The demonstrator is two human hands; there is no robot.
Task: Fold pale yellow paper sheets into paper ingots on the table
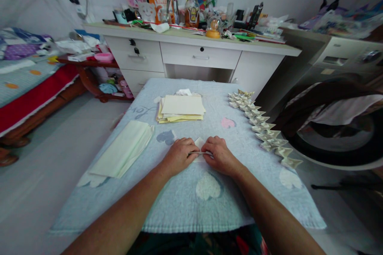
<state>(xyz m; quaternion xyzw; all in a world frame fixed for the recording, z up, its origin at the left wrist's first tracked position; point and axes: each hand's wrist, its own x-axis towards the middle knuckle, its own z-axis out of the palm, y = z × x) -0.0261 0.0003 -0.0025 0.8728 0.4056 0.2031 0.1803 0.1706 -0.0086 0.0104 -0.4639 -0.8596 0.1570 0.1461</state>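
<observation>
Between my two hands, at the middle of the cloth-covered table, is a small pale piece of folded paper [199, 142]. My left hand [181, 152] pinches its left side, and my right hand [218, 153] pinches its right side, fingertips close together. A raised fold runs across between the fingers; the rest of the paper is partly hidden by them. Beyond my hands lies a stack of cream and yellow paper sheets [183, 105]. On the left rests a pile of pale green folded paper [122, 149]. Folded paper boats [263, 126] stand in a long row at the right.
A light blue cloth with heart patterns [185, 211] covers the table. White crumpled tissue [183, 92] lies behind the paper stack. A cluttered white desk [200, 50] stands at the back, a washing machine [338, 59] at the right, and a bed [26, 83] at the left.
</observation>
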